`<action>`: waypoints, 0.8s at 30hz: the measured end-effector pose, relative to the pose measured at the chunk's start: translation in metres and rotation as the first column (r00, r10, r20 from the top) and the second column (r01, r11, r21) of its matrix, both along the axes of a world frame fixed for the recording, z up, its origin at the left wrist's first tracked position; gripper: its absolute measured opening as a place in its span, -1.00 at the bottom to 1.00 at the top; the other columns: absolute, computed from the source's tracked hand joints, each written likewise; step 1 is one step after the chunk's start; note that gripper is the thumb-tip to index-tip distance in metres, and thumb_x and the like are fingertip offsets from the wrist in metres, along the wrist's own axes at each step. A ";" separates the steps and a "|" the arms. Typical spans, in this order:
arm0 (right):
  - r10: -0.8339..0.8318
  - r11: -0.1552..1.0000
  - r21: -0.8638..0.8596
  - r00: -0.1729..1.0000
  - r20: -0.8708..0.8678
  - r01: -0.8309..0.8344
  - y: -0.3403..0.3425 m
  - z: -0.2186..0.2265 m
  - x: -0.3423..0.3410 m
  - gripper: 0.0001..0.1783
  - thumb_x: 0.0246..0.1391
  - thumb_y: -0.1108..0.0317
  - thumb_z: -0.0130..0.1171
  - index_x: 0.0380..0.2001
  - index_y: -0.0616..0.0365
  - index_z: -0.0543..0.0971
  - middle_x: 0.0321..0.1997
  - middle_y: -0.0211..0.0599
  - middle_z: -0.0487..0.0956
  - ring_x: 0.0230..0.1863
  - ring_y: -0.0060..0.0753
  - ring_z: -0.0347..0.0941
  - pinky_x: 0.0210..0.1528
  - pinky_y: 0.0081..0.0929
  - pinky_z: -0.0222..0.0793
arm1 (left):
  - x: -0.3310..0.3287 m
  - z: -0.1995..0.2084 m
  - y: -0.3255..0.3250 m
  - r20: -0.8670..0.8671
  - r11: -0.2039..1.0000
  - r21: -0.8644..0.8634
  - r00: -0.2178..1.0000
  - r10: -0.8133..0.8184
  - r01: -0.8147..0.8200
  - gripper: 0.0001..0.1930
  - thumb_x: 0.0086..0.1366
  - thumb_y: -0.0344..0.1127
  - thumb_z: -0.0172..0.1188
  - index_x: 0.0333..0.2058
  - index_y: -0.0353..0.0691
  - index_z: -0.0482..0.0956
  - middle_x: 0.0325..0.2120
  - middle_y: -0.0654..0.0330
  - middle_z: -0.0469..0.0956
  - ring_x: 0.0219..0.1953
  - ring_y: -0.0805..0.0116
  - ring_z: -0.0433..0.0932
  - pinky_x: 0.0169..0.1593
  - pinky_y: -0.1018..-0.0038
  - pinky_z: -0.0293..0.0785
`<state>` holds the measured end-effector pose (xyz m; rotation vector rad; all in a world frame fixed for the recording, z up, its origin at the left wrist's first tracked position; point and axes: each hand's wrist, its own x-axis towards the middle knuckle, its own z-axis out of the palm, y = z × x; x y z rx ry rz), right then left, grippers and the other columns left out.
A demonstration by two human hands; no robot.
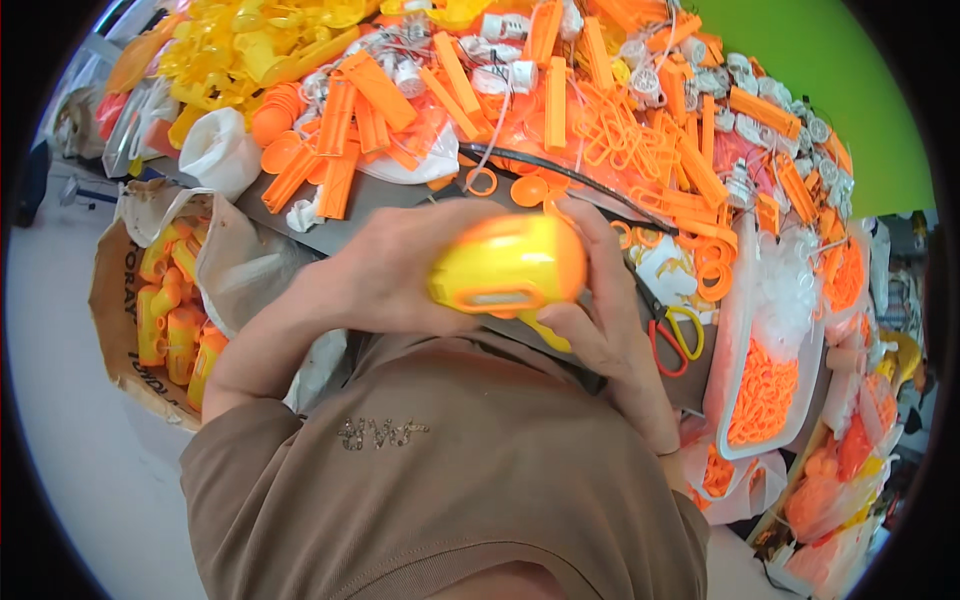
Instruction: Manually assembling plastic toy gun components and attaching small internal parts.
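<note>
Between my two hands, in front of my chest, is a rounded yellow and orange plastic housing (505,262) with a slot-like opening on its near side. It lies on its side, and its exact kind does not show. My left hand (385,270) grips its left end, fingers partly hidden behind it. Around the right end curl the fingers and thumb of my right hand (605,300). A narrow yellow part (545,332) sticks out below the housing, by my right thumb. Beyond my hands, orange rings (481,181) and small round caps lie on the dark tabletop.
A heap of long orange plastic pieces (555,105) and white wired parts covers the far table, with yellow parts (250,50) at far left. Scissors (675,340) and a tub of orange chain links (765,400) are at right. A paper sack (115,300) holds similar housings.
</note>
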<state>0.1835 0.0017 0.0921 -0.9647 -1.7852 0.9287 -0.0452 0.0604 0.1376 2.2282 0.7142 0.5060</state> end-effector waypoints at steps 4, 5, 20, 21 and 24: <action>0.002 0.984 -0.169 0.964 -0.264 -0.048 0.007 -0.001 -0.007 -0.03 0.01 -0.17 0.14 0.28 0.20 0.00 0.16 -0.11 0.30 0.02 -0.30 0.33 0.02 -0.29 0.28 | -0.101 0.044 0.001 0.155 0.830 -0.152 0.817 0.556 -0.536 -0.15 -0.22 -0.37 0.38 0.15 -0.30 0.26 -0.11 0.11 0.48 -0.10 0.26 0.50 -0.02 0.35 0.44; 0.039 0.981 -0.173 0.967 -0.254 -0.085 0.006 -0.003 -0.002 -0.12 0.05 -0.07 0.16 0.26 0.22 0.08 0.13 -0.12 0.33 -0.02 -0.36 0.36 -0.02 -0.39 0.32 | -0.125 0.074 -0.009 0.118 0.757 -0.241 0.756 0.644 -0.607 -0.16 -0.22 -0.44 0.30 0.16 -0.30 0.25 -0.10 0.09 0.48 -0.16 0.30 0.53 -0.09 0.43 0.48; -0.062 0.961 -0.261 0.993 0.099 0.086 0.003 -0.026 0.036 -0.51 0.05 0.35 0.19 0.06 0.26 0.38 -0.15 -0.22 0.51 -0.19 -0.47 0.45 -0.16 -0.55 0.39 | -0.415 0.029 -0.009 -0.792 0.699 0.258 0.268 0.548 -0.667 -0.69 -0.22 -0.42 0.31 -0.39 -0.38 0.58 -0.61 0.31 0.52 -0.54 0.52 0.44 -0.42 0.43 0.39; -0.075 0.958 -0.266 0.990 0.122 0.105 0.004 -0.027 0.035 -0.53 0.04 0.38 0.18 0.04 0.25 0.38 -0.15 -0.21 0.51 -0.20 -0.45 0.45 -0.16 -0.53 0.40 | -0.379 0.041 0.021 -0.729 0.721 0.235 0.372 0.574 -0.651 -0.74 -0.17 -0.42 0.28 -0.42 -0.40 0.57 -0.61 0.26 0.52 -0.53 0.50 0.45 -0.42 0.44 0.39; -0.116 0.967 -0.210 0.982 0.148 0.146 0.000 -0.024 0.040 -0.54 0.03 0.40 0.19 0.03 0.24 0.39 -0.15 -0.19 0.51 -0.21 -0.41 0.46 -0.17 -0.51 0.40 | -0.241 0.088 0.096 -0.536 0.761 0.326 0.554 0.637 -0.560 -0.76 -0.02 -0.38 0.24 -0.36 -0.40 0.53 -0.48 0.10 0.53 -0.38 0.36 0.49 -0.27 0.43 0.40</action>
